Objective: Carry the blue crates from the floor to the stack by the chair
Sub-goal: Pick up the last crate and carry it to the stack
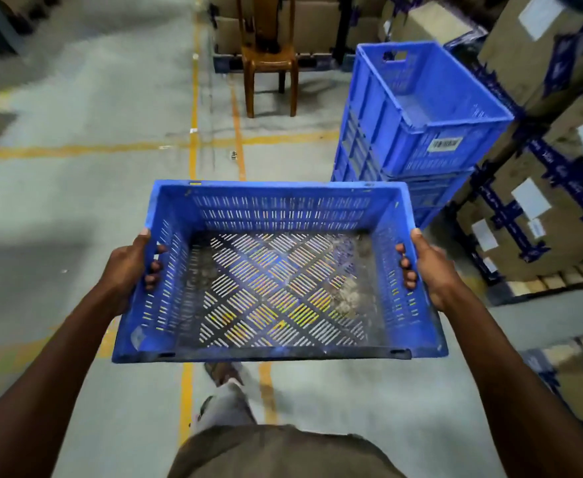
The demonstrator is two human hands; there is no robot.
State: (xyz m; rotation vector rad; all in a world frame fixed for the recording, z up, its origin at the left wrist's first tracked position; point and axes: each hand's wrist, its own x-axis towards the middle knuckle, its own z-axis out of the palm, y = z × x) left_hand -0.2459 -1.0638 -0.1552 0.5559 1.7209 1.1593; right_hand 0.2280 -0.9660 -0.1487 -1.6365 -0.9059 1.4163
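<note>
Grey warehouse floor [76, 201] with yellow lines. Left hand [129, 267] and right hand [429, 267] each grip a side of one shallow blue crate [276, 270], held aloft. Beyond: one wooden chair [269, 60], a stack [417, 132] of blue crates, taped cardboard boxes [542, 208] at right.

- The crate [279, 270] you hold is blue — its floor a diamond lattice of slots, its walls cut with rows of short slits.
- The stack [417, 132] ahead of you is the same blue; its top crate carries a white label with dark print.
- The chair [269, 60] is glossy brown.
- The floor [76, 201] is grey-green, crossed by yellow lines.
- The cartons [542, 208] are tan — banded with dark blue printed tape and white labels.
</note>
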